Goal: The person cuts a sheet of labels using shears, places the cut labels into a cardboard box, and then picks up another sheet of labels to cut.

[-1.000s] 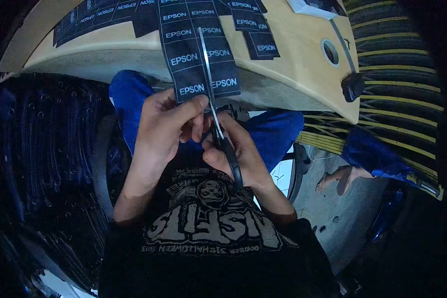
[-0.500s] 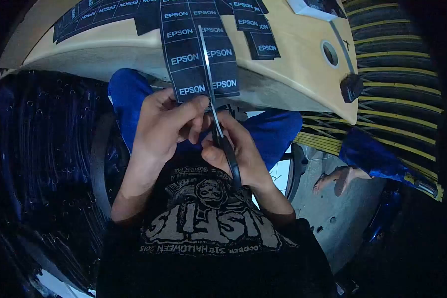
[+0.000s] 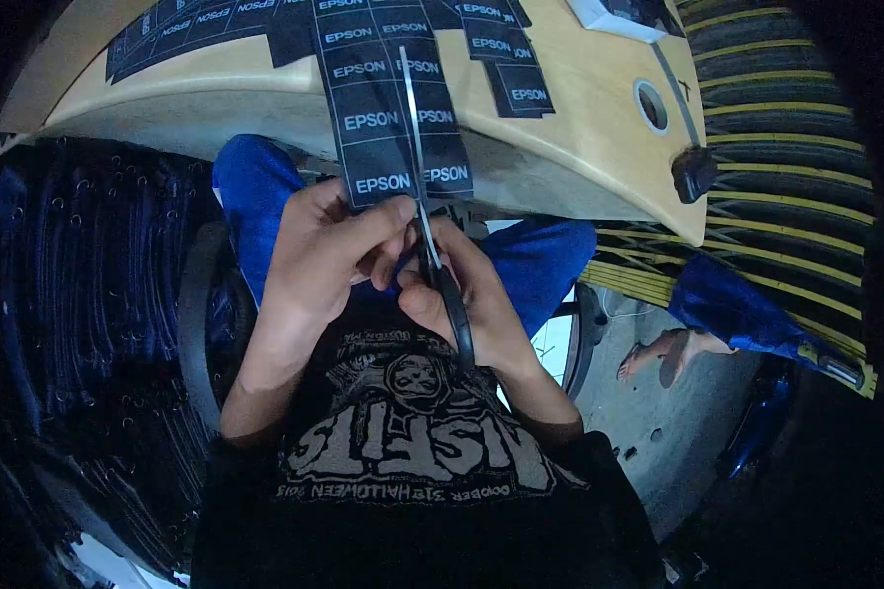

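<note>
A black sheet of EPSON labels in white print hangs over the table's near edge toward me. My left hand pinches its lower end, thumb on top beside the lowest label. In my right hand is a pair of scissors with black handles, fingers wrapped round them. Their long blade points away from me and lies along the line between the two columns of labels. The lower blade is hidden under the sheet.
More EPSON label pieces lie on the pale wooden table, which has a round hole at right. Yellow-edged slats stand on the right, near another person's foot. Dark straps with metal rings hang at left.
The label sheet's near end has shifted slightly, with its right column now lower. Both hands stay almost in place, and the scissors keep nearly the same angle.
</note>
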### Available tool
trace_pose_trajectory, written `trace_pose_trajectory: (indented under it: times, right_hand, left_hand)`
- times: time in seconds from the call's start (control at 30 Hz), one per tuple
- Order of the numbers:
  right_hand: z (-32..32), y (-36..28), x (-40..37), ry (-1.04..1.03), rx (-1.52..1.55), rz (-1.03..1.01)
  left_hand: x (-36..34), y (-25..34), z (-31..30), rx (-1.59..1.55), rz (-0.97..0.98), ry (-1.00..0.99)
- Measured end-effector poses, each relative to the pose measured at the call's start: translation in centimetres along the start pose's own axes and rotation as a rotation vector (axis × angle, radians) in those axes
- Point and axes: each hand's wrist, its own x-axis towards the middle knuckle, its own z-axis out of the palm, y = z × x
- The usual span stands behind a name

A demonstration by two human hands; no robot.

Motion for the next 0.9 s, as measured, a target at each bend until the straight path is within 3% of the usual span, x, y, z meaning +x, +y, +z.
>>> trace_pose_trajectory:
  times: [0.07, 0.37, 0.9]
  right_hand:
    - [0.0, 0.6, 0.2, 0.002, -0.085, -0.127]
    - [-0.2, -0.1, 0.3, -0.053, -0.018, 0.022]
    - [0.5, -0.2, 0.5, -0.071, 0.030, -0.028]
  left_hand:
    - [0.0, 0.0, -0.1, -0.015, -0.018, -0.010]
    - [-0.3, 0.1, -0.1, -0.021, 0.000, -0.024]
    - [-0.5, -0.1, -0.8, 0.066, -0.051, -0.030]
